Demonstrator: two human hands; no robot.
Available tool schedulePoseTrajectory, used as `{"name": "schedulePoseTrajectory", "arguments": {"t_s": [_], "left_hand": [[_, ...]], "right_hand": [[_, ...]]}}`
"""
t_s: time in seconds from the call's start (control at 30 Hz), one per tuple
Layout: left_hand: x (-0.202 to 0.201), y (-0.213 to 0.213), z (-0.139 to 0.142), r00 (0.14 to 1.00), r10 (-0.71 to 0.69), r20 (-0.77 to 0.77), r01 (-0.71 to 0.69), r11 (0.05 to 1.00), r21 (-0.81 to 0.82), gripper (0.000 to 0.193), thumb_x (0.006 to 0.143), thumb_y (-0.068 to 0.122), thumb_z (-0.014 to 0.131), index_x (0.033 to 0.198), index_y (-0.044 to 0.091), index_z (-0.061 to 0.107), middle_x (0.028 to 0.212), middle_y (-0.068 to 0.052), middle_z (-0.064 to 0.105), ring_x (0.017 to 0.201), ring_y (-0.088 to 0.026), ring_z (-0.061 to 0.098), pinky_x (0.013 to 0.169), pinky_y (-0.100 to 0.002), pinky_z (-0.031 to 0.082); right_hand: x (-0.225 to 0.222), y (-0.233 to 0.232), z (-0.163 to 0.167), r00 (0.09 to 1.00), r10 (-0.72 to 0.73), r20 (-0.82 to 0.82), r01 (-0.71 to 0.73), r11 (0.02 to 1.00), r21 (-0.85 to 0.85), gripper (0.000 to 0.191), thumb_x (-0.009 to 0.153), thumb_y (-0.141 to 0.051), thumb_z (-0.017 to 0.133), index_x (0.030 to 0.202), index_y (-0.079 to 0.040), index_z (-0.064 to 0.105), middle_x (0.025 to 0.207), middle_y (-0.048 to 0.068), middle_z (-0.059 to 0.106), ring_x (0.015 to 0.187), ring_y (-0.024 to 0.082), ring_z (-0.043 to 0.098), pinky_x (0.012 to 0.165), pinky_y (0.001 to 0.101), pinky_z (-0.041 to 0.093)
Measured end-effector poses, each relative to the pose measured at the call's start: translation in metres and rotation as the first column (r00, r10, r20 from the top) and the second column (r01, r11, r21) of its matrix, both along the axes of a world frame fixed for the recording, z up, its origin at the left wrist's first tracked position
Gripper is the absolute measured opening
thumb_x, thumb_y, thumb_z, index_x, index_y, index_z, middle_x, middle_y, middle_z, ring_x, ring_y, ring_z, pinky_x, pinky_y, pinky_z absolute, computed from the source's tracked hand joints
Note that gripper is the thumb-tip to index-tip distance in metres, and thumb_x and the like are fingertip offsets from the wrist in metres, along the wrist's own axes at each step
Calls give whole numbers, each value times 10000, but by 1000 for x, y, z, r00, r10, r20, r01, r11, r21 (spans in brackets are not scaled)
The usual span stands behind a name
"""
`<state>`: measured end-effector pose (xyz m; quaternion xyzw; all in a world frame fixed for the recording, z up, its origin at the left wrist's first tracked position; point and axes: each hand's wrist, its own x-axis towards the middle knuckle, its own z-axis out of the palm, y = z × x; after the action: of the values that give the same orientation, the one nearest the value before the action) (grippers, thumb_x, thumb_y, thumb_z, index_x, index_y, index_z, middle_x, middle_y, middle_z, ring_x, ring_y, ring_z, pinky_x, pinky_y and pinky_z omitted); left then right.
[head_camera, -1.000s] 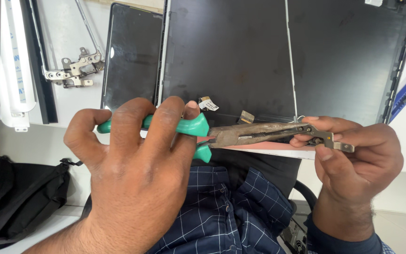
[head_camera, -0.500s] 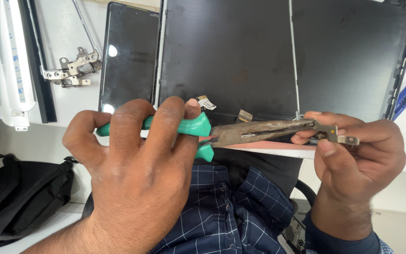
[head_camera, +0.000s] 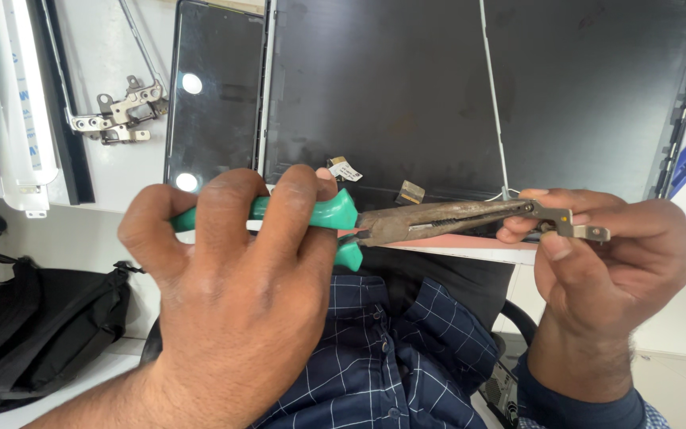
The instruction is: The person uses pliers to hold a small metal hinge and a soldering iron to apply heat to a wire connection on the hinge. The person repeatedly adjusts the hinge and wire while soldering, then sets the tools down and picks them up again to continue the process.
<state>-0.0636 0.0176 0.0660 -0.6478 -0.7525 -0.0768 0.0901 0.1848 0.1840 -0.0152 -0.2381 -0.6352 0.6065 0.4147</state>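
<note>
Here, left hand (head_camera: 232, 294) squeezes green-handled pliers (head_camera: 406, 222); right hand (head_camera: 613, 262) pinches, seemingly, a metal hinge (head_camera: 569, 224).

Two hands are in view, a left hand (head_camera: 232, 294) and a right hand (head_camera: 605, 262); one pair of green-handled pliers (head_camera: 343, 218); one small metal hinge bracket (head_camera: 565, 222) at the plier tips; two more hinge brackets (head_camera: 121, 115) on the white table (head_camera: 105, 48) (lying together, overlapping); two dark flat panels (head_camera: 216, 87) side by side; one black bag (head_camera: 33, 334) below.
</note>
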Motion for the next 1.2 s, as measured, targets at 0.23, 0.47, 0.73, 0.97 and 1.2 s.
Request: {"name": "schedulePoseTrajectory", "arguments": {"t_s": [0.23,0.47,0.73,0.97,1.2], "left_hand": [[4,0,-3,998,-51,45,51,999,-3,111,792,209,762,772,103,738,1147,-9,608,934,-260,517,794,-475,373],[7,-10,-8,989,-98,114,102,994,-33,158,758,189,733,836,53,755,1114,-47,615,879,-263,527,675,-409,408],[15,-21,-21,969,-74,237,101,990,-103,84,709,162,732,708,82,706,970,-47,589,840,-272,555,621,-413,468],[18,-26,-30,967,-11,255,50,988,-149,80,659,134,735,701,85,688,960,-49,596,803,-255,551,606,-405,477],[17,-28,-35,965,-6,261,41,991,-128,116,668,129,738,761,63,716,955,-59,593,816,-251,548,612,-395,468]], "right_hand": [[0,4,-5,997,27,-76,-34,996,-87,86,981,96,633,1050,67,591,1043,343,698,880,317,775,820,446,685],[3,9,-1,997,73,-9,-73,995,-65,137,942,107,628,1056,49,577,1042,335,699,877,312,776,904,470,669],[6,4,1,990,103,93,-95,992,-79,165,902,139,612,1019,32,563,1075,324,696,885,295,775,924,459,672],[8,-5,-2,977,138,165,-120,987,-111,150,983,151,631,1033,32,555,1130,308,696,1007,312,763,945,435,666],[3,2,13,956,203,212,-184,977,-104,170,984,37,667,1120,40,564,1199,288,689,1180,315,713,1052,419,619]]}}
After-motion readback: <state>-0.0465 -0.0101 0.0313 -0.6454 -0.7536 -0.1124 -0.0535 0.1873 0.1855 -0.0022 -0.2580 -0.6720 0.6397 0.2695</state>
